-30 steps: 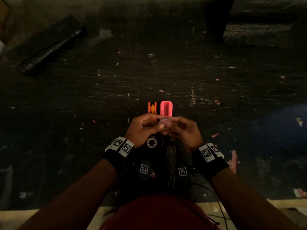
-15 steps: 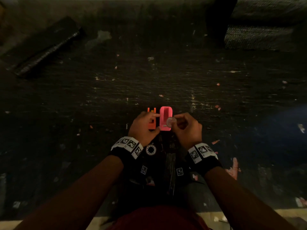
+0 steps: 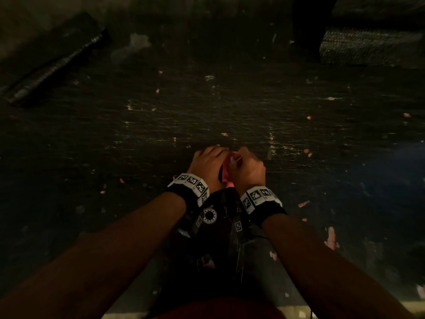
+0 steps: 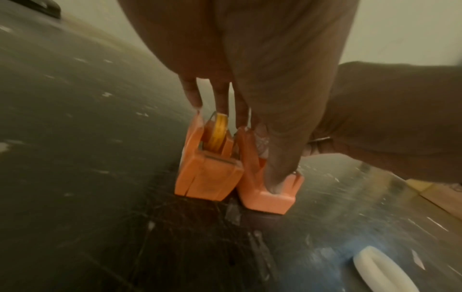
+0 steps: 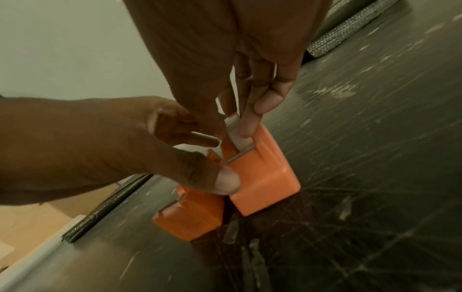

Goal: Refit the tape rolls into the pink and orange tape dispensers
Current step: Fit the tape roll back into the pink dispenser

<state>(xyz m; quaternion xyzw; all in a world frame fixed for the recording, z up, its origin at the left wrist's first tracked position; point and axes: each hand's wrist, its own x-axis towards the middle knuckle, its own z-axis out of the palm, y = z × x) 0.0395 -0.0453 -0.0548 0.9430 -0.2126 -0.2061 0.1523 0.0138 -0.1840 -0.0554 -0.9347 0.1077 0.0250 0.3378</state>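
Note:
The pink dispenser (image 5: 265, 177) and the orange dispenser (image 5: 192, 219) stand side by side on the dark table, touching. The orange dispenser (image 4: 207, 177) has a yellow tape roll (image 4: 219, 132) in its slot. My right hand (image 3: 248, 166) pinches a clear tape roll (image 5: 238, 138) between thumb and fingers, partly down inside the pink dispenser's slot. My left hand (image 3: 207, 164) holds the pair: its fingers rest on the orange top and its thumb (image 5: 225, 181) presses the pink body (image 4: 265, 197). In the head view my hands hide nearly all of both dispensers.
A long black bundle (image 3: 50, 58) lies at the back left and a dark textured mat (image 3: 368, 47) at the back right. A white oval object (image 4: 382, 272) sits near me on the right. Small pink scraps dot the scratched table (image 3: 299, 134).
Both hands moved forward from in front of the dispensers onto them. The right hand brought the clear roll down into the pink dispenser, and the left hand took hold of the dispensers.

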